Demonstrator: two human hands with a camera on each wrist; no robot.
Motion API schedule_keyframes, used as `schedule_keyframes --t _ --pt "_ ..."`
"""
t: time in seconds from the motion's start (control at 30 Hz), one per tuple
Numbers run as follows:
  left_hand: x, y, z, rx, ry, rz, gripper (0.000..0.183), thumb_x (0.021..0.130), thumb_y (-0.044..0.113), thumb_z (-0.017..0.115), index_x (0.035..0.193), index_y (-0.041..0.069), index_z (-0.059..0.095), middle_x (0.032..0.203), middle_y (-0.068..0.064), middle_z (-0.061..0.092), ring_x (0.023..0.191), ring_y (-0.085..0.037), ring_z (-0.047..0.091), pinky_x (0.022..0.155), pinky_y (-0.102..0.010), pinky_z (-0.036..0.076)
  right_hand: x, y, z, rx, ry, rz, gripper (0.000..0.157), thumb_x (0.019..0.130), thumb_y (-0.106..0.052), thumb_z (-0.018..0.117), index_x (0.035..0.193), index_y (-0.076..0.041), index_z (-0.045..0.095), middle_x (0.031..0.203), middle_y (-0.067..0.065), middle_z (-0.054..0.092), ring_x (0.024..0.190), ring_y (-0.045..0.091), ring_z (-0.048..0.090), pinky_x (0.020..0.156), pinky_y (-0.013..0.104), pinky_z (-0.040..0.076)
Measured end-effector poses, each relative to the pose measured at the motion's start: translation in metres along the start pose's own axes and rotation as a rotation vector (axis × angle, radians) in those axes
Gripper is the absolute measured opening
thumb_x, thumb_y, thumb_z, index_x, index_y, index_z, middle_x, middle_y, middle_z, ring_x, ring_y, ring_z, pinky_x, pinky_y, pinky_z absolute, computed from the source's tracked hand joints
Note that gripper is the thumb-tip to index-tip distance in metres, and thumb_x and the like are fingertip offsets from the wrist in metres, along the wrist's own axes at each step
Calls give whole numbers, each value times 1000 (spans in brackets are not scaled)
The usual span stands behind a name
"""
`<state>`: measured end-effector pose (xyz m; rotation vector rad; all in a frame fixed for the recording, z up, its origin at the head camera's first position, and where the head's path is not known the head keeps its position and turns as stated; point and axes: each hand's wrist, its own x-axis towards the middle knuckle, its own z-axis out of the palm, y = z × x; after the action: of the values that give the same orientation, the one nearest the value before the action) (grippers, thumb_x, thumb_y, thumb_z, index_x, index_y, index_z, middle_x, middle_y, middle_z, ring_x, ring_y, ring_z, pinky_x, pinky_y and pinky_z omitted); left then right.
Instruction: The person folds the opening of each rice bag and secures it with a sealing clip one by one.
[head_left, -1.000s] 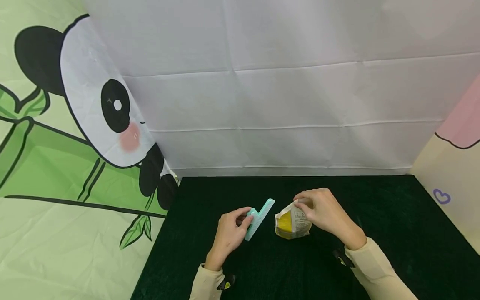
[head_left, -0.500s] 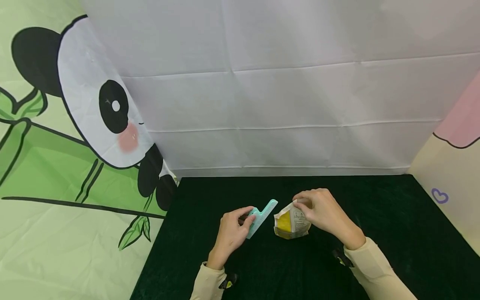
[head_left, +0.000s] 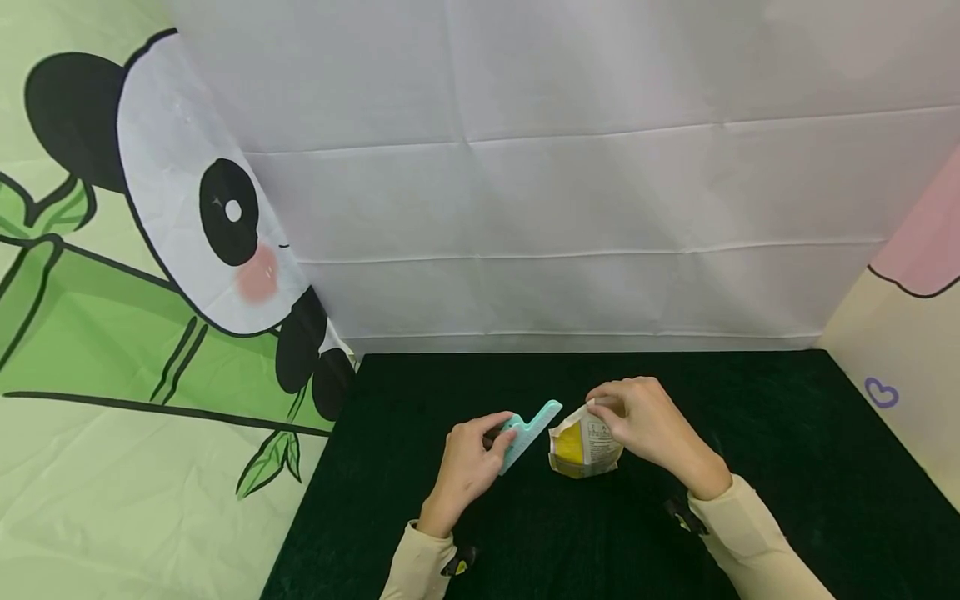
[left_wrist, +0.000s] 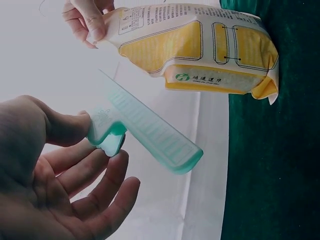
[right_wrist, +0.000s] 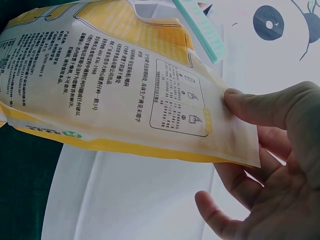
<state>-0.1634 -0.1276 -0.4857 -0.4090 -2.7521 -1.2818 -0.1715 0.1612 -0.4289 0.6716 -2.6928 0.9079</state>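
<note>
My left hand (head_left: 467, 462) pinches the handles of a mint-green bag clip (left_wrist: 150, 132) between thumb and fingers. The clip's long ribbed bar tilts up and to the right in the head view. To its right, my right hand (head_left: 651, 425) pinches the top edge of a yellow and white food bag (head_left: 587, 446) with printed text. In the right wrist view the thumb (right_wrist: 257, 107) lies over one face of the bag's flat top, with fingers behind it. A short gap separates the clip from the bag in the head view.
A dark green cloth (head_left: 420, 383) covers the table. Behind it hangs a white curtain (head_left: 570, 192), with a panda-print cloth (head_left: 180, 200) at the left and a cream and pink cloth (head_left: 911, 367) at the right.
My left hand has moved slightly right, bringing the clip closer to the bag and tilting it further over to the right. The right hand and the bag have stayed nearly still.
</note>
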Motion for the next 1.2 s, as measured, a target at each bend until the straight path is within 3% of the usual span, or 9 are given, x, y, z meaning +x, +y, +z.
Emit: schedule_keyframes --t 0.57,0.93,1.2 --pt "6 5 6 9 14 26 28 106 26 66 131 16 77 112 -4 80 93 -15 72 80 -32 62 -1 5 2 8 -1 0 13 97 -10 77 109 -10 81 102 2 81 89 13 66 89 51 56" --pt "10 6 12 7 35 23 26 106 27 67 128 17 78 106 -4 80 70 -5 61 67 -23 53 0 8 2 13 4 -12 11 97 -10 77 108 -10 81 101 1 81 86 10 65 83 43 56" --pt "13 9 15 9 59 10 24 105 24 67 125 17 79 96 -2 78 59 -5 55 61 -22 49 2 8 2 15 8 -20 11 97 -8 77 106 -11 81 98 -1 81 85 9 64 85 44 54"
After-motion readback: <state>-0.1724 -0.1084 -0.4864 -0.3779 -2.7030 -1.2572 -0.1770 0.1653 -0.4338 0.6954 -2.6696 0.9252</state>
